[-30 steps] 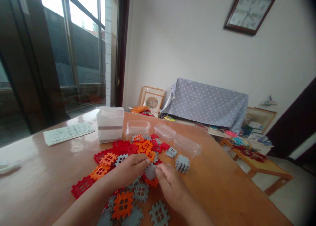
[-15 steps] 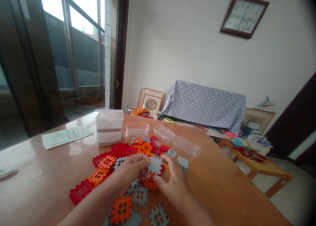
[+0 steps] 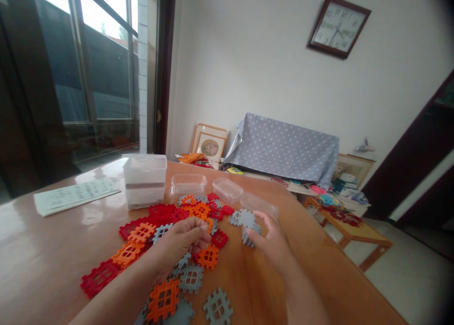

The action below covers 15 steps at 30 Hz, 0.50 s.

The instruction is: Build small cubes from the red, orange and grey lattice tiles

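My right hand (image 3: 270, 237) grips a grey solid square tile (image 3: 247, 218) with notched edges, thumb on one side and fingers on the other. The tile is over a small grey stack of tiles (image 3: 248, 240). To the left, my left hand (image 3: 191, 235) hovers over the pile with its fingers curled together, and nothing shows in them. Close by its fingertips lie an orange window tile (image 3: 208, 257) and a red tile (image 3: 220, 239). Grey window tiles (image 3: 192, 278) and a larger orange window tile (image 3: 163, 300) lie nearer to me.
Stacked clear boxes (image 3: 145, 183) stand at the back left beside some paper sheets (image 3: 76, 196). Clear plastic trays (image 3: 228, 191) lie behind the pile. More red tiles (image 3: 100, 277) spread to the left. A low wooden stool (image 3: 369, 237) stands beyond the table's right edge.
My right hand has carried the grey tile rightward, away from my left hand, to the grey stack. My left hand has let go of the tile. The view has shifted slightly.
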Motion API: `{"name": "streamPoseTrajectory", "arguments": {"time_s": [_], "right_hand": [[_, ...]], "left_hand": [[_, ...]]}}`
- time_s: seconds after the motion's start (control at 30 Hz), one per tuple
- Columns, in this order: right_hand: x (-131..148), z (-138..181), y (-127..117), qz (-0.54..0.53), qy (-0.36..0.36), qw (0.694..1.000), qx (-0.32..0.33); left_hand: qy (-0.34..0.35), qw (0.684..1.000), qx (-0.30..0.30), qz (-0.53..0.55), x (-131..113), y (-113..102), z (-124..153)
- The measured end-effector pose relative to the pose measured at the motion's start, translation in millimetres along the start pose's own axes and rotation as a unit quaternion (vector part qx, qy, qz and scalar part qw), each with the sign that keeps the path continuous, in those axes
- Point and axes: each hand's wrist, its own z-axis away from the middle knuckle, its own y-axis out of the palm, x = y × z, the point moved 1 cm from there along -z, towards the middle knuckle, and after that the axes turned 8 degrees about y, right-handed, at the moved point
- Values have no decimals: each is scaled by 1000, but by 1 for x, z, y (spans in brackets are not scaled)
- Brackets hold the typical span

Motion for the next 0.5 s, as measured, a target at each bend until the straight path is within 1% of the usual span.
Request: {"name": "streamPoseTrajectory", "arguments": {"time_s": [0.1, 0.2, 0.3, 0.5], "right_hand": [[-31, -10, -8, -10, 53, 999, 6], [-51, -14, -8, -16, 90, 996, 16], [-59, -15, -7, -16, 100, 995, 22], [-64, -13, -5, -15, 104, 993, 50]], "left_hand": [[4, 1000, 3, -20, -1, -1, 0], [2, 1000, 3, -31, -1, 0, 0], [3, 999, 9, -35, -1, 0, 0], [8, 999, 22, -44, -1, 0, -1]]}}
